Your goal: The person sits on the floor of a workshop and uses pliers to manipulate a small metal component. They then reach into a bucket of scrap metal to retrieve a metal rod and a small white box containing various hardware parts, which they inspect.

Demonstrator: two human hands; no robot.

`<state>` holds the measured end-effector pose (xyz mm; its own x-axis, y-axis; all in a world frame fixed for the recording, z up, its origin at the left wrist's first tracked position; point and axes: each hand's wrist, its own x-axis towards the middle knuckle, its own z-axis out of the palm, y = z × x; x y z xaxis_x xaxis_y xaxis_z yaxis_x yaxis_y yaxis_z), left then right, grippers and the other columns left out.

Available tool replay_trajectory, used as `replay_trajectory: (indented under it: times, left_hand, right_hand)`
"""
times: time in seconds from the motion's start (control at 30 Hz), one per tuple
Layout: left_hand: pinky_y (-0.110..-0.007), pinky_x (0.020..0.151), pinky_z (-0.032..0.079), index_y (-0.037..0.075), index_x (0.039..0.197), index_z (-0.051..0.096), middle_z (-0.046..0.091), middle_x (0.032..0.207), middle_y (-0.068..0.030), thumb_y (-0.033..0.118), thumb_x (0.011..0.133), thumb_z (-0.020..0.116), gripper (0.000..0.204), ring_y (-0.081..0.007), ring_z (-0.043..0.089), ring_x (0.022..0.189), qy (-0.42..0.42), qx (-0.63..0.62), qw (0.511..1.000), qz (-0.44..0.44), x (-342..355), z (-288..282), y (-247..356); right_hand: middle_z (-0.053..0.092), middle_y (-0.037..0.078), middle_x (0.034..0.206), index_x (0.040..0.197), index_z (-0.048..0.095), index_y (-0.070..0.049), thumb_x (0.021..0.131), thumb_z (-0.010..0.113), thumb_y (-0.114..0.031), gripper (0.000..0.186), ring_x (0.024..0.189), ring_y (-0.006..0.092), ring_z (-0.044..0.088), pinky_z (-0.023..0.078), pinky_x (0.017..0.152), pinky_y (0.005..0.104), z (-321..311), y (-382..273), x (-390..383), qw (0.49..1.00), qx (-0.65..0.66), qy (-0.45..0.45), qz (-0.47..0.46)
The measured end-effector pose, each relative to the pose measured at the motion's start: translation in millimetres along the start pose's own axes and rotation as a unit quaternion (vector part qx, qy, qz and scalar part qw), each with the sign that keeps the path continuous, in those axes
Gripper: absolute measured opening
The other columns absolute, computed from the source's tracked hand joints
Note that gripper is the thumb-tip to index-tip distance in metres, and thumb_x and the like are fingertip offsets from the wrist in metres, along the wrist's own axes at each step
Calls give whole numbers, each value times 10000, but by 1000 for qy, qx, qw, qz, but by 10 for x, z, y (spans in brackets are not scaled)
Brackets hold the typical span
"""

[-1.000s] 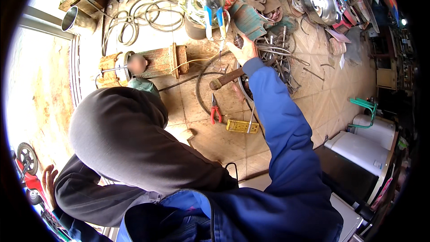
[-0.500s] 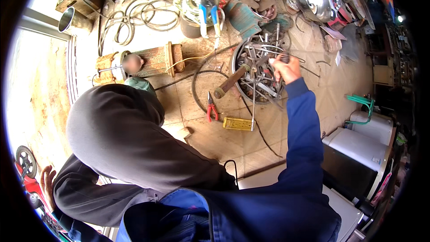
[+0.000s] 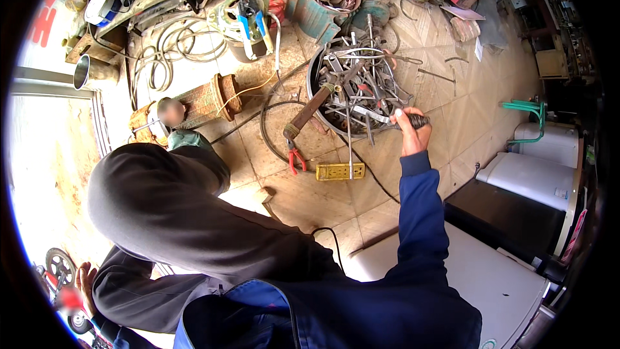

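A tool with a dark, ridged handle (image 3: 420,120) and a flat metal blade (image 3: 372,114) is in my right hand (image 3: 411,134), whose fingers are wrapped round the handle. The blade points left over the near right rim of a round basin (image 3: 312,84) heaped with metal tools. Across the basin's left rim lies a brown-handled hammer (image 3: 309,114); a long thin metal rod (image 3: 349,136) leans out toward me. Far to the left, my left hand (image 3: 84,280) rests beside my leg, fingers apart and holding nothing.
Red-handled pliers (image 3: 296,160) and a yellow power strip (image 3: 340,171) lie on the tiles near the basin. A rusty cylindrical machine (image 3: 200,102) is to the left, with coiled cable (image 3: 171,52) behind. Blue-handled cutters (image 3: 248,19) stand in a bucket. White appliances (image 3: 529,178) are at right.
My right hand has drawn back toward me from over the basin to its near right rim, still gripping the dark-handled tool. The whole view has shifted a little.
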<state>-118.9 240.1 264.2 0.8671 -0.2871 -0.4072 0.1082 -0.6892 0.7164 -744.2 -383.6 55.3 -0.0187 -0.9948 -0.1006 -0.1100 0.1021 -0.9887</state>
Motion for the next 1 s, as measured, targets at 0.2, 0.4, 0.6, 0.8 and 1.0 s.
replay_trajectory:
  times: [0.2,0.4,0.6,0.8,1.0]
  left_hand:
    - [-359,1025,478,58,1380,563,576,1397,-107,383,1041,598,471,-205,576,1225,0,2,1000,-3,-8,64,24]
    - [-349,1020,480,62,1379,565,579,1391,-103,372,1041,602,460,-196,584,1213,-1,-2,1000,-4,-81,151,-5]
    - [-340,1014,481,67,1378,568,583,1386,-99,361,1041,605,449,-188,591,1202,-13,-21,1000,3,-140,120,-109]
    - [-312,968,490,83,1352,611,615,1326,-61,297,1040,624,379,-155,613,1155,86,87,991,49,-190,-147,-54]
    - [-359,1080,446,9,1270,650,600,1408,-112,146,1011,644,294,-215,562,1289,91,96,981,143,-220,271,306]
  right_hand:
    - [669,11,892,1103,687,4,902,795,-176,291,764,74,584,486,699,236,-404,8,-513,982,-186,37,-2]
    - [602,2,837,1386,568,-68,902,759,-92,522,556,60,524,442,482,234,-122,-361,-1250,980,-137,-109,92]
    - [553,-27,929,1364,565,-109,824,727,93,599,802,68,540,490,726,232,103,115,-1599,949,-233,-204,60]
    - [516,-31,895,1382,575,-65,949,508,138,482,799,87,527,469,716,228,4,517,-1646,936,-56,-258,231]
    - [641,134,1011,1436,449,28,998,588,-112,480,931,274,684,588,885,427,-126,361,-1408,888,-106,-386,227]
